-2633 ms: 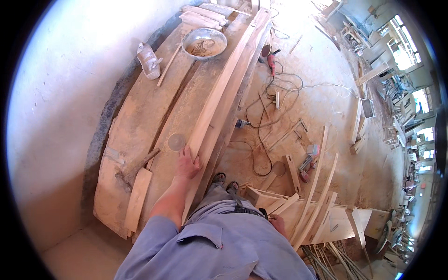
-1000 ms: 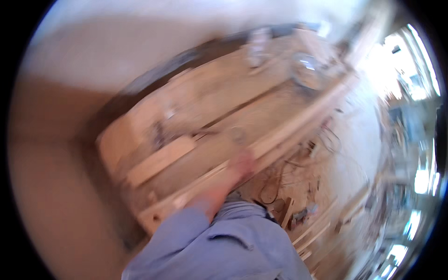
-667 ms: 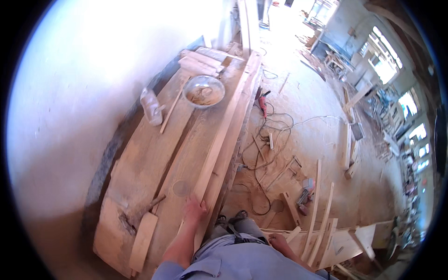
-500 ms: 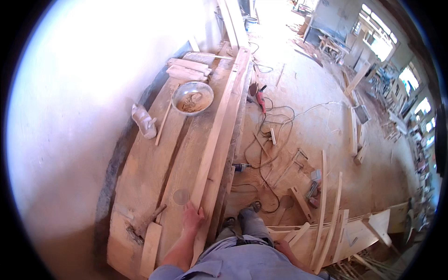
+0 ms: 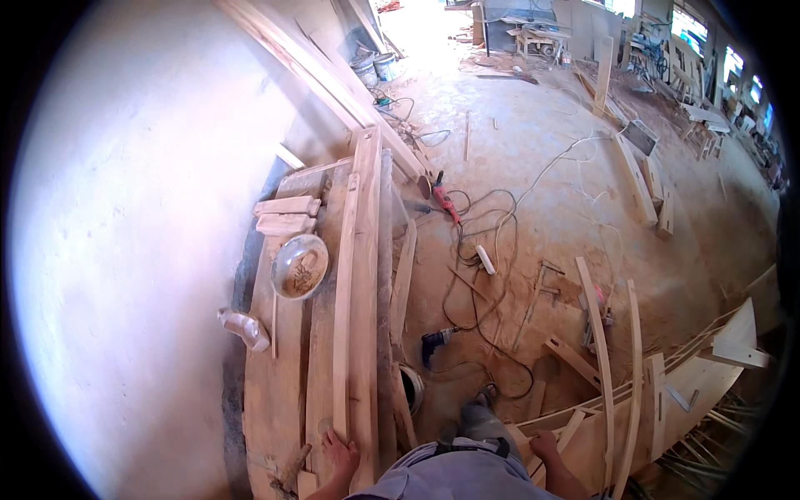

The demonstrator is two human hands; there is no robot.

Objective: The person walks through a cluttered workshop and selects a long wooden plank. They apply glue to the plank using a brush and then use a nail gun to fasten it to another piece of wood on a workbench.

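Note:
My left hand (image 5: pixel 340 452) rests on a long narrow wooden strip (image 5: pixel 342 333), its fingers stretched out over the near end. That strip lies along a wider wooden beam (image 5: pixel 365 275) on the plank bench. My right hand (image 5: pixel 546 444) hangs beside my hip with its fingers curled; nothing shows in it. The closest things to it are the wooden pieces at the lower right. Further up the bench stand a round bowl (image 5: pixel 285 265) holding brownish material and a crumpled, pale translucent container (image 5: pixel 244 328).
On the dusty floor lie a red angle grinder (image 5: pixel 445 202), a blue drill (image 5: pixel 432 345), tangled cords and a metal clamp (image 5: pixel 542 287). Curved wooden strips (image 5: pixel 597 350) stick up at the right beside a wooden frame. A white wall (image 5: pixel 125 250) borders the bench on the left.
My view has turned and moved forward, so the bench appears more upright and more floor shows. My left hand is still on the wood near its close end; my right hand shows more fully.

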